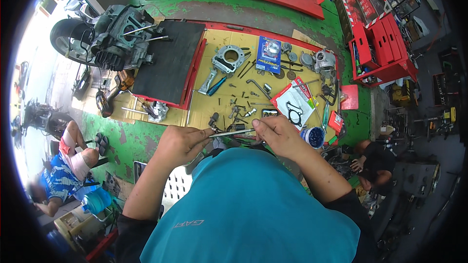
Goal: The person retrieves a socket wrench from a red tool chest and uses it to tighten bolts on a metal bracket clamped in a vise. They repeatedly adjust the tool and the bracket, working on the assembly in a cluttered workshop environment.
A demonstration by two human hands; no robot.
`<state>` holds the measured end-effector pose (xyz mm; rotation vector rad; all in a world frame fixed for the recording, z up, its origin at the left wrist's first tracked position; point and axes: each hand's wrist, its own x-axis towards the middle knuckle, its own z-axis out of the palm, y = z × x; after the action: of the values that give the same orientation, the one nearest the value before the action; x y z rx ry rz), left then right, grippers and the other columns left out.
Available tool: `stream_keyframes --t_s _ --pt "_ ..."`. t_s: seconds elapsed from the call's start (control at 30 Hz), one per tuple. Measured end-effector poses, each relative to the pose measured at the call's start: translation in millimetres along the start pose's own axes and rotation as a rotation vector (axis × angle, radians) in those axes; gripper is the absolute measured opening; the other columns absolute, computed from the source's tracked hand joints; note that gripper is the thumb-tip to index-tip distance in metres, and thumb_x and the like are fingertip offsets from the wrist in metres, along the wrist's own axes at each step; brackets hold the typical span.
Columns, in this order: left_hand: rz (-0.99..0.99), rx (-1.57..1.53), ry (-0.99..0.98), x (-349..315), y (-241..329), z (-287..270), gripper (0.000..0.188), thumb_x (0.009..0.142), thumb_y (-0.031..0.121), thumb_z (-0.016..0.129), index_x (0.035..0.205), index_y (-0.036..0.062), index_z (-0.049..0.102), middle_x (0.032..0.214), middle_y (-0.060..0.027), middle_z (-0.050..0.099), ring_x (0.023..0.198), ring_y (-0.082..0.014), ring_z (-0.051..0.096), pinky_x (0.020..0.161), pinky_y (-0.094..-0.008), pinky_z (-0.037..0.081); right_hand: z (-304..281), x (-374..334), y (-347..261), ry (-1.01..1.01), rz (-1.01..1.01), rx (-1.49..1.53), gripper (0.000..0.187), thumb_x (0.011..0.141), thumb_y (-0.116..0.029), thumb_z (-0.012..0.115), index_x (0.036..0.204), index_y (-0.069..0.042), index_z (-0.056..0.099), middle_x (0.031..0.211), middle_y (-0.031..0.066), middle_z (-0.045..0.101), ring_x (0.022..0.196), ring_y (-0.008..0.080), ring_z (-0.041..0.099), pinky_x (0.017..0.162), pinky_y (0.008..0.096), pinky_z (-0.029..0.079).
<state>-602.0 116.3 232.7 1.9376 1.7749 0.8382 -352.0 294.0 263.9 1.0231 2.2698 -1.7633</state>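
In front of my chest I hold a thin, shiny metal rod (pixel 232 133) level between both hands. My left hand (pixel 181 142) is closed, its thumb and fingers pinching the left end. The thumb and fingertips of my right hand (pixel 278 134) close on the other end. What kind of rod it is I cannot make out. Just beyond my hands several bolts and small metal parts (pixel 237 111) lie on the cardboard (pixel 201 111). A phone-like dark device (pixel 269 112) is close to my right fingertips, with a gasket pack (pixel 295 103) to its right.
Farther back are an engine cylinder (pixel 230 58), a blue piston pack (pixel 269 51) and a teal-handled tool (pixel 216 86). A blue tub (pixel 313 137) stands by my right forearm. An engine (pixel 122 36) and drill (pixel 108 100) are left; a red tool cabinet (pixel 385 51) is right. Two people (pixel 66 168) (pixel 378 163) sit nearby.
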Motion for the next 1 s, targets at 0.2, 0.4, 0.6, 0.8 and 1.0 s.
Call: stream_keyframes --t_s 0.2,0.4,0.6,0.8,1.0 --pt "-0.15 -0.366 -0.053 -1.7 -8.1 5.7 0.025 0.088 0.013 0.073 0.111 0.003 0.076 0.09 -0.0168 0.075 0.077 -0.0321 0.073 0.071 -0.0383 0.058 -6.0 6.1 4.0 0.261 -0.771 -0.571 0.028 0.083 -0.022 0.073 0.102 -0.005 0.062 0.1 0.0123 0.062 0.101 0.034 0.058 0.091 0.0453 0.044" --pt "-0.222 -0.339 -0.179 -3.7 -0.1 -4.6 0.025 0.088 0.014 0.073 0.111 0.0037 0.076 0.094 -0.0173 0.075 0.082 -0.0326 0.073 0.075 -0.0384 0.058 -4.5 10.1 12.6 0.239 -0.826 -0.556 0.026 0.081 -0.018 0.075 0.099 -0.005 0.063 0.094 0.0109 0.062 0.102 0.0334 0.057 0.089 0.0461 0.044" --pt "-0.208 -0.235 -0.14 -4.3 -0.2 11.3 0.025 0.088 0.017 0.073 0.111 0.0076 0.077 0.096 -0.0149 0.076 0.081 -0.0325 0.072 0.074 -0.0391 0.058 2.1 10.8 19.4 0.197 -0.62 -0.287 0.019 0.093 -0.019 0.066 0.088 -0.001 0.062 0.086 0.0151 0.058 0.087 0.034 0.058 0.076 0.0432 0.046" --pt "-0.2 -0.192 -0.124 -7.0 -12.9 22.6 0.027 0.089 0.019 0.071 0.113 0.0091 0.077 0.099 -0.0138 0.075 0.083 -0.0327 0.072 0.076 -0.04 0.058 7.6 13.0 20.4 0.062 -0.173 -0.163 0.027 0.101 -0.023 0.058 0.09 0.001 0.062 0.082 0.016 0.056 0.084 0.035 0.057 0.074 0.043 0.046" --pt "-0.287 -0.327 -0.204 -12.1 -20.0 33.1 0.026 0.093 0.017 0.068 0.115 0.0066 0.074 0.094 -0.0143 0.075 0.081 -0.0322 0.072 0.075 -0.0394 0.056 11.8 15.8 30.4 0.187 -0.481 -0.389 0.021 0.098 -0.022 0.062 0.102 -0.002 0.066 0.095 0.014 0.065 0.096 0.0324 0.06 0.084 0.0424 0.046"
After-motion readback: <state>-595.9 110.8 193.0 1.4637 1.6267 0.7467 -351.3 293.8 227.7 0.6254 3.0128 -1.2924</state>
